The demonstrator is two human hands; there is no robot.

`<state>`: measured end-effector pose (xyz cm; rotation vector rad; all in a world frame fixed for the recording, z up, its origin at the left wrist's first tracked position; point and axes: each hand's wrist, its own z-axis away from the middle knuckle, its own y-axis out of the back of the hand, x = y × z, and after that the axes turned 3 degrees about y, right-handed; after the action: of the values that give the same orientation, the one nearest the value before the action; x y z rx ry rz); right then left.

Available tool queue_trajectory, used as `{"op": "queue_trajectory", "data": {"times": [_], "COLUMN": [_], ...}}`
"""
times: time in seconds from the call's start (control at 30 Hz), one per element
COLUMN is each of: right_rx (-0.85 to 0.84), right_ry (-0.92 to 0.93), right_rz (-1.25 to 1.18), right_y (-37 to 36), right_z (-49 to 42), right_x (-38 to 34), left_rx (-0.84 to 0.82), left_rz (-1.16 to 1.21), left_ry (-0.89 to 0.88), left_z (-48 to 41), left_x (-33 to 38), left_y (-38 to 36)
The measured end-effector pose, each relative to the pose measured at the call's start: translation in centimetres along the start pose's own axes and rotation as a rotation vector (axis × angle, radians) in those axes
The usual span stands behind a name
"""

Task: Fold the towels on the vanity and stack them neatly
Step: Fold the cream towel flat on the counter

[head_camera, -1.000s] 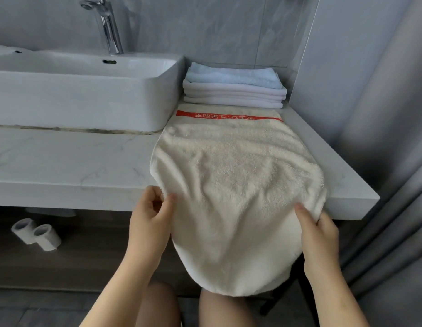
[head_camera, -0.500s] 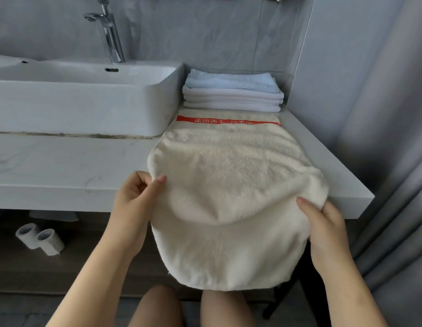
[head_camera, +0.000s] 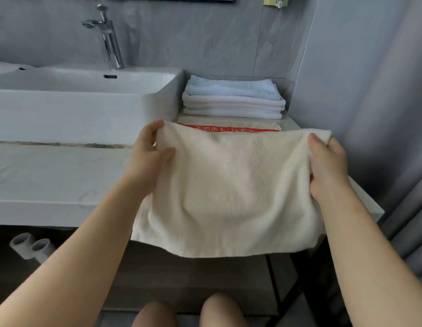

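Both left hand (head_camera: 150,156) and right hand (head_camera: 328,166) pinch a fluffy cream towel (head_camera: 229,185) (red-banded).

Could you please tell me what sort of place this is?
Most likely a bathroom: a white basin with a chrome tap sits on a vanity, folded towels are stacked beside it, and toilet rolls lie underneath.

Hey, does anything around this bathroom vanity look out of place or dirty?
Two white toilet paper rolls sit loose down below the white marble vanity counter, an odd spot. A dark grimy line runs along the seam under the white rectangular basin. The stack of folded white and pale blue towels looks tidy.
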<state>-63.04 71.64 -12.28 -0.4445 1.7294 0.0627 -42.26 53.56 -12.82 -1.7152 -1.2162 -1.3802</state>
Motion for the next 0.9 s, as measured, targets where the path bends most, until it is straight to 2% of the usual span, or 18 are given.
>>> {"op": "queue_trajectory", "data": {"times": [0.1,0.2,0.33,0.47,0.57,0.7,0.77,0.9], "right_rx": [-0.082,-0.094,-0.047,-0.046,-0.091,-0.102,-0.114,-0.24], "right_ry": [0.021,-0.011,0.032,0.063,0.002,-0.064,-0.002,0.027], "right_rz": [0.289,0.483,0.564,0.571,0.546,0.443,0.617,1.143], "right_y": [-0.6,-0.2,-0.1,-0.1,0.0,1.1,2.2,4.2], "right_z": [-1.9,-2.9,-3.1,-2.4,-1.9,-1.6,-1.1,0.8], "right_x": [2.0,3.4,3.2,2.7,2.4,1.6,1.1,0.8], "left_rx": [0.002,-0.004,0.027,0.04,-0.045,-0.157,-0.137,-0.023], "left_rz": [-0.48,-0.681,-0.732,-0.676,-0.646,-0.482,-0.533,-0.64], "left_ry": [0.023,0.053,0.045,0.068,0.114,0.217,0.18,0.001], "left_z": [-2.7,-3.9,-3.7,-2.7,-2.1,-2.0,-1.7,-1.1], "left_x": [-2.2,-3.0,-3.0,-2.6,-2.2,-1.7,-2.1,-2.6], "left_y": [-0.5,-0.5,-0.7,0.3,1.5,2.6,2.8,2.6]}}
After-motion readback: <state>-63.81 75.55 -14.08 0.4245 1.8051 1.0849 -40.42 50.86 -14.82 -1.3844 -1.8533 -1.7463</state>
